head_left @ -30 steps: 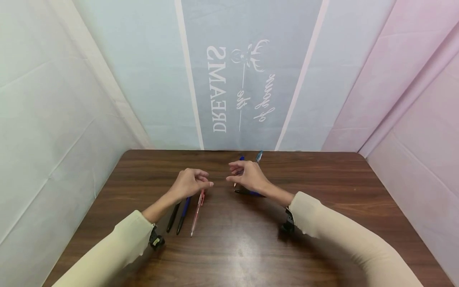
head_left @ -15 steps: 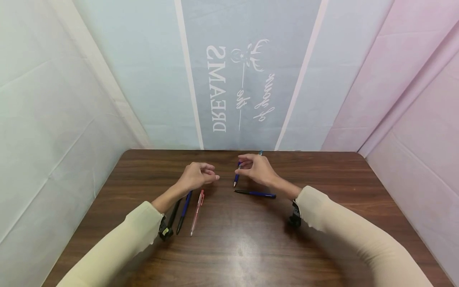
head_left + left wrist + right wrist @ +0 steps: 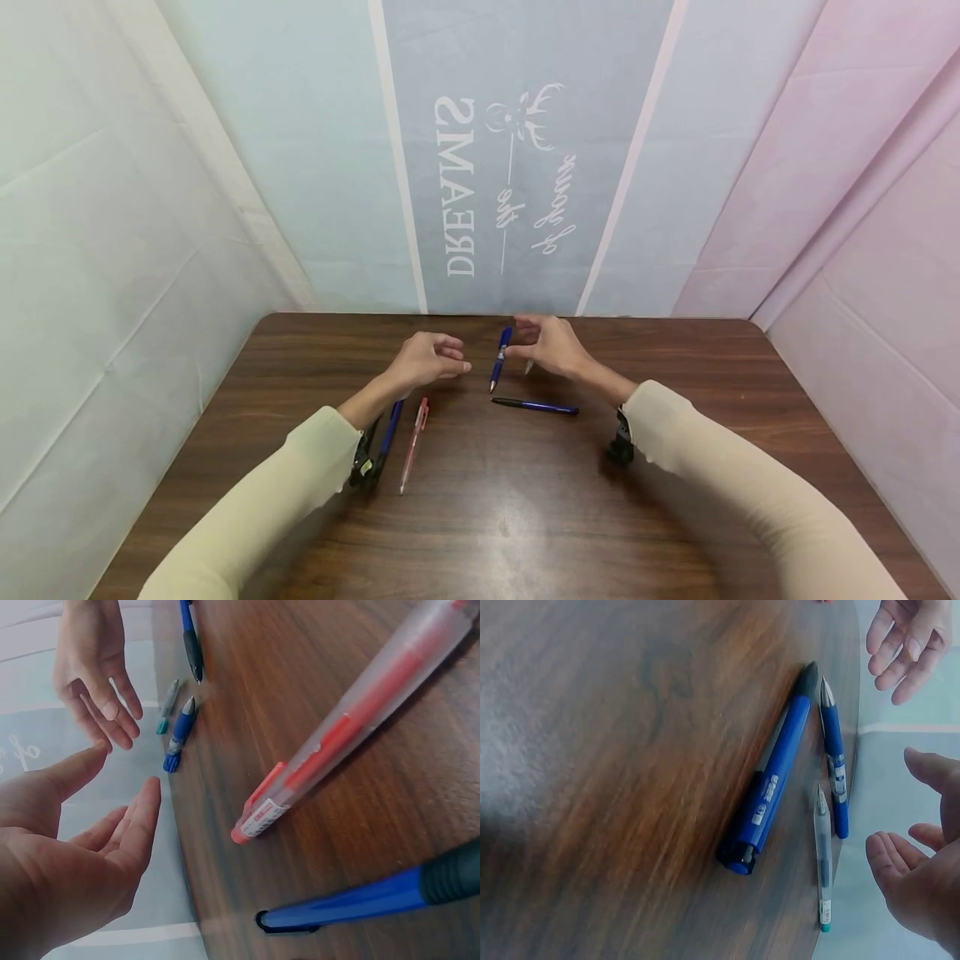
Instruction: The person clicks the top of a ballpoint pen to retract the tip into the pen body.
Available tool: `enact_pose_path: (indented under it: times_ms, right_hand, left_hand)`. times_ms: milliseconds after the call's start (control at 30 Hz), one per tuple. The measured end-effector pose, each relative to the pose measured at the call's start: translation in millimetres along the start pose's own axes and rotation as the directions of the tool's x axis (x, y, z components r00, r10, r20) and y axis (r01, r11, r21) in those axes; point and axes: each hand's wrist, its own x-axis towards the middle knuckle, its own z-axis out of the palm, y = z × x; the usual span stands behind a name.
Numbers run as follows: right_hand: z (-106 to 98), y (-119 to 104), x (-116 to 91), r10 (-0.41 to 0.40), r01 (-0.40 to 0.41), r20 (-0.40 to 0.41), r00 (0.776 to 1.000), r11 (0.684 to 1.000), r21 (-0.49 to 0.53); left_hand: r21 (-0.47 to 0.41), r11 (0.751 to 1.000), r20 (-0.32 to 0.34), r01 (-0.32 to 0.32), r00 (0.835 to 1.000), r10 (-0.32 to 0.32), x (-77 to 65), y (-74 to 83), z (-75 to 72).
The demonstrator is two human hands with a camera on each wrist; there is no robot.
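Blue pen [image 3: 500, 358], silver-tipped, near right hand [image 3: 555, 345]

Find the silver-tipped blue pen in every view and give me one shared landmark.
Head: the silver-tipped blue pen, below and right of centre, left of the right hand.
Left wrist: the pen, left of centre, upper half.
Right wrist: the pen, right of centre, near mid-height.
Shared landmark: the clear pen beside it, partly hidden in the head view.

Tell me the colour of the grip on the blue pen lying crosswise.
Black; the right wrist view shows the grip best.
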Motion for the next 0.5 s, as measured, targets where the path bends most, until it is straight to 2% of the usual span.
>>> enact_pose_path:
  times_ms: [200, 500]
  right_hand:
    - [-2, 5, 6, 0.007, -0.007, 0.008, 1.0, 1.0, -0.012]
    - [0, 8, 17, 0.055, -0.055, 0.017, 0.998, 0.998, -0.007]
  left_hand:
    - [-0.05, 0.999, 0.033, 0.011, 0.999, -0.009, 10.7, 2.3, 5.5]
    - [-0.048, 0.998, 0.02, 0.038, 0.999, -0.037, 21.8, 0.9, 15.6]
